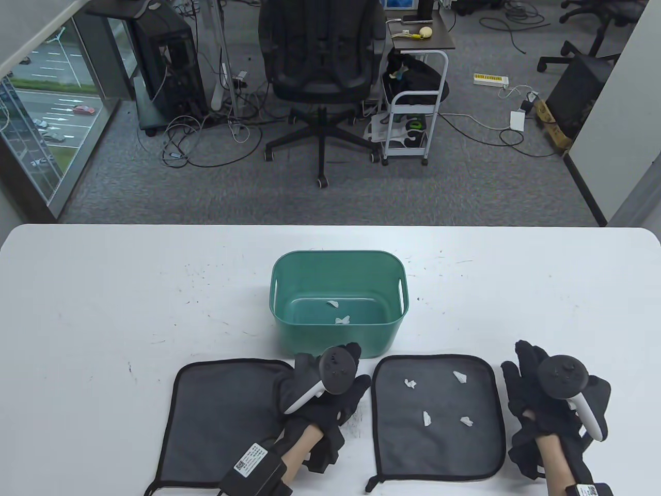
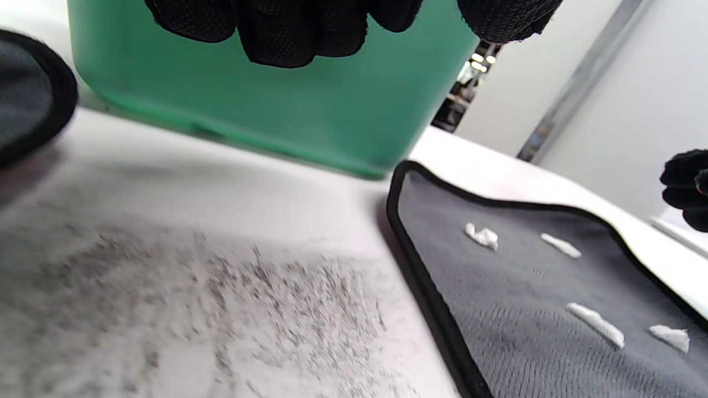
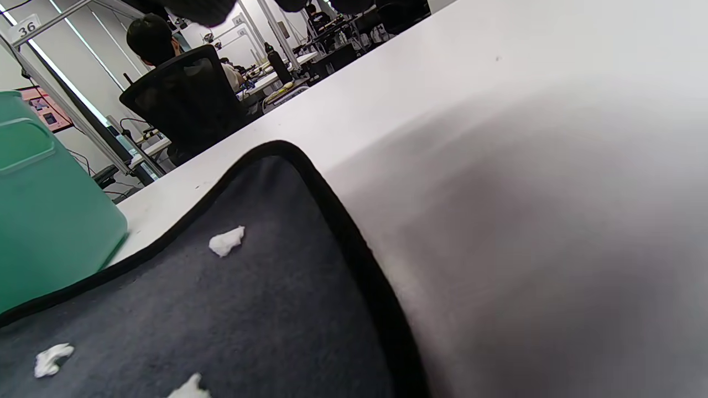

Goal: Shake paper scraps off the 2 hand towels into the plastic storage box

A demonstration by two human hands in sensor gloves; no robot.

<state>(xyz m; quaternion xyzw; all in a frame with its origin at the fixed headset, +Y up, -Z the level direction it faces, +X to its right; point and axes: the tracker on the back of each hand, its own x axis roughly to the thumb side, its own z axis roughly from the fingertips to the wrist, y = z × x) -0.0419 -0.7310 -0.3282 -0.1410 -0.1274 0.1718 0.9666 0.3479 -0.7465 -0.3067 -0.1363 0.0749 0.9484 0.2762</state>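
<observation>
Towel (image 1: 439, 413) with scraps (image 1: 426, 417) between hands; left hand (image 1: 330, 387) and right hand (image 1: 547, 387) relaxed, holding nothing.

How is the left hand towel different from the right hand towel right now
The left towel shows no scraps; the right towel carries four white paper scraps. The left hand overlaps the left towel's right edge, while the right hand sits beside the right towel, apart. Both lie flat, dark grey, black-edged.

My green plastic storage box (image 1: 338, 330) sits at twelve o'clock with two scraps inside. Left towel (image 1: 222, 413), at seven, lies flat; right towel (image 1: 439, 418), at five, carries four paper scraps (image 1: 426, 418).
</observation>
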